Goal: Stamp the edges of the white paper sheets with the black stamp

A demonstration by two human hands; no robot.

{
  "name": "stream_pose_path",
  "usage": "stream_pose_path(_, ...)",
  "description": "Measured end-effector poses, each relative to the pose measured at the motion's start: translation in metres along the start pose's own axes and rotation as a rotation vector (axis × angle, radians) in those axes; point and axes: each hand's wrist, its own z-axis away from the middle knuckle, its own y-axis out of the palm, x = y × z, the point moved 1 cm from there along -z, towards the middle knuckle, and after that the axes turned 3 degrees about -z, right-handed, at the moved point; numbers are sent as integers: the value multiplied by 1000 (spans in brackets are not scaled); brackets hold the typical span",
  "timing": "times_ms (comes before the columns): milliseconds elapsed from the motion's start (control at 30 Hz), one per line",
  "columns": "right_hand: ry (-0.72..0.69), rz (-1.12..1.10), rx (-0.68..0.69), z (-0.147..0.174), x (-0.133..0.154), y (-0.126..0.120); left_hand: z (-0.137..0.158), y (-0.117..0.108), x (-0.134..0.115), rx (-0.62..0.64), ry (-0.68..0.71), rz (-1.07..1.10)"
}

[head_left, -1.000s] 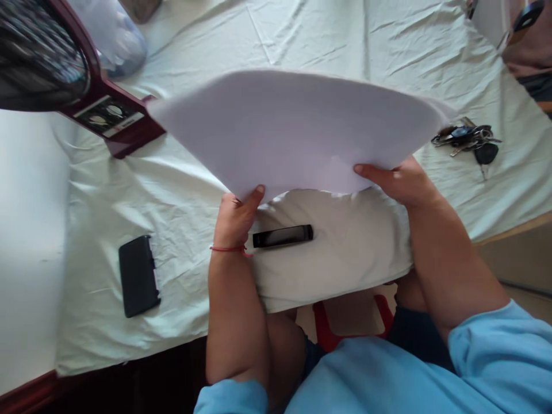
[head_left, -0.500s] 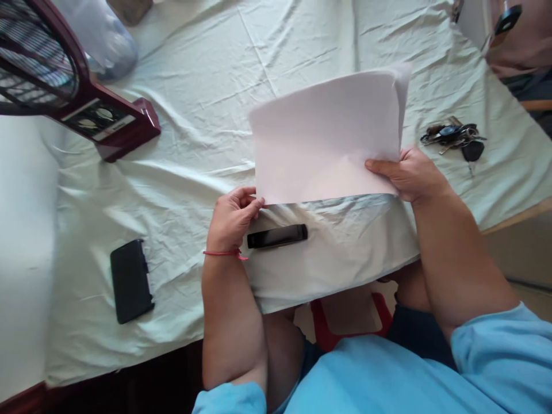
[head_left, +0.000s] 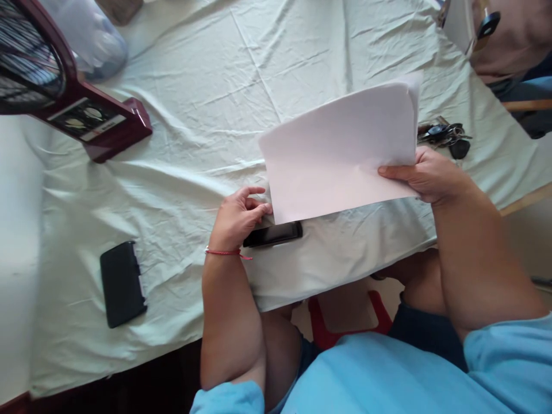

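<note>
White paper sheets (head_left: 336,152), several edges showing at the top right corner, are held tilted above the cloth. My right hand (head_left: 435,175) grips their right side, thumb on top and fingers hidden beneath. Beside the lower left corner is my left hand (head_left: 241,215), fingers apart and a red string on the wrist. Its thumb tip is at the paper's edge; whether it touches cannot be told. Below the paper lies a long, glossy black object (head_left: 276,234), partly covered by the paper's corner and near my left hand.
A pale green cloth (head_left: 194,144) covers the table. On it are a black phone case (head_left: 123,284) at left, a maroon electric racket (head_left: 112,123), a plastic bag (head_left: 101,43) and a bunch of keys (head_left: 446,135). A red stool (head_left: 317,325) shows below.
The paper has shifted right and its left end has dipped, partly covering the black object. My left fingers have come off the paper's corner. My right hand moved right with the sheets.
</note>
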Motion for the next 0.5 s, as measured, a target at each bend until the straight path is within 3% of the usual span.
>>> stream_pose_path(333, 42, -76, -69, 11, 11, -3, -1, 3, -1, 31, 29, -47)
stream_pose_path(500, 93, -148, -110, 20, 24, 5, 8, -2, -4, 43, 119, -83)
